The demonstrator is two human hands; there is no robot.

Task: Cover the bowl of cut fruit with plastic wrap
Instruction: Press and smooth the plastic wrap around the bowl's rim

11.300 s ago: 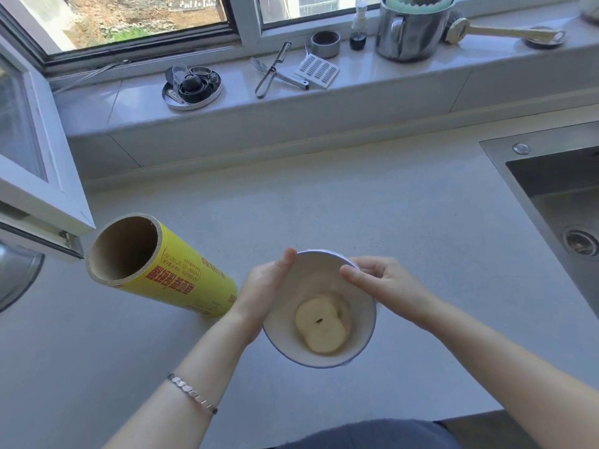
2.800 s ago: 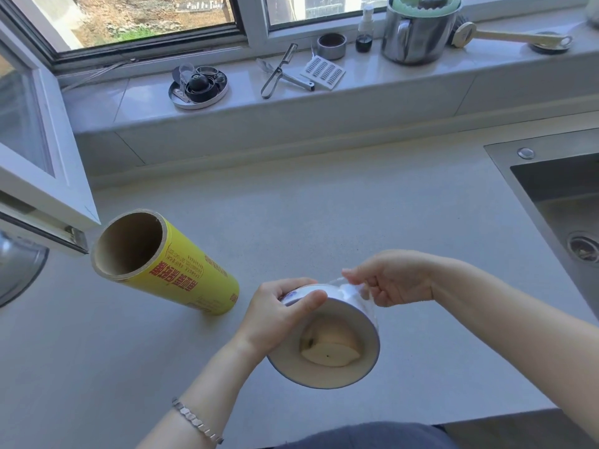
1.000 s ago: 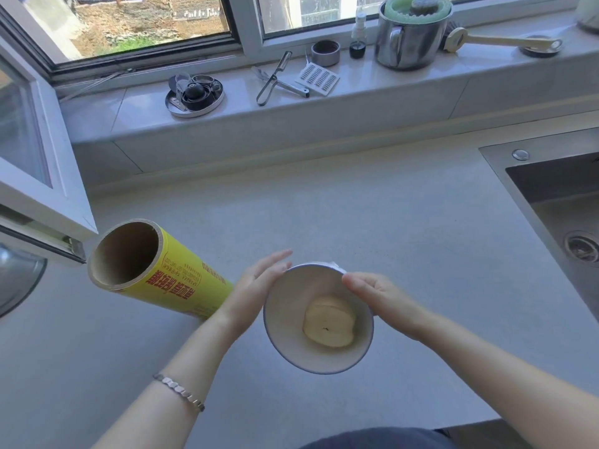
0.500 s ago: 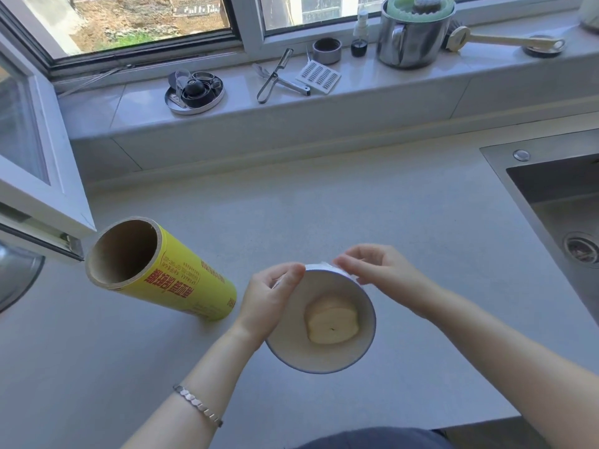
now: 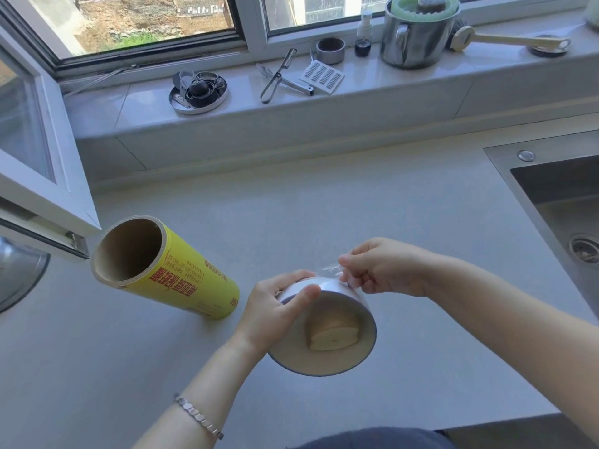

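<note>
A white bowl (image 5: 293, 351) with a blue rim is tipped toward me above the counter, and pale cut fruit (image 5: 334, 335) lies inside it. My left hand (image 5: 272, 311) grips the bowl's far left side, thumb over the rim. My right hand (image 5: 385, 270) pinches a bunched edge of clear plastic wrap (image 5: 332, 269) at the bowl's far outer wall. The wrap over the mouth is too clear to make out. The yellow roll of plastic wrap (image 5: 175, 280) lies on its side to the left, its open cardboard end facing me.
A steel sink (image 5: 564, 202) is set into the counter at the right. An open window sash (image 5: 39, 157) juts in at the left over a metal lid (image 5: 19, 273). The sill holds a peeler (image 5: 278, 76), a tin (image 5: 198, 92) and a steel pot (image 5: 415, 34).
The bowl has tipped further toward me. My right hand went from its rim to the far outer side and now pinches the wrap there; my left thumb has slid further over the rim.
</note>
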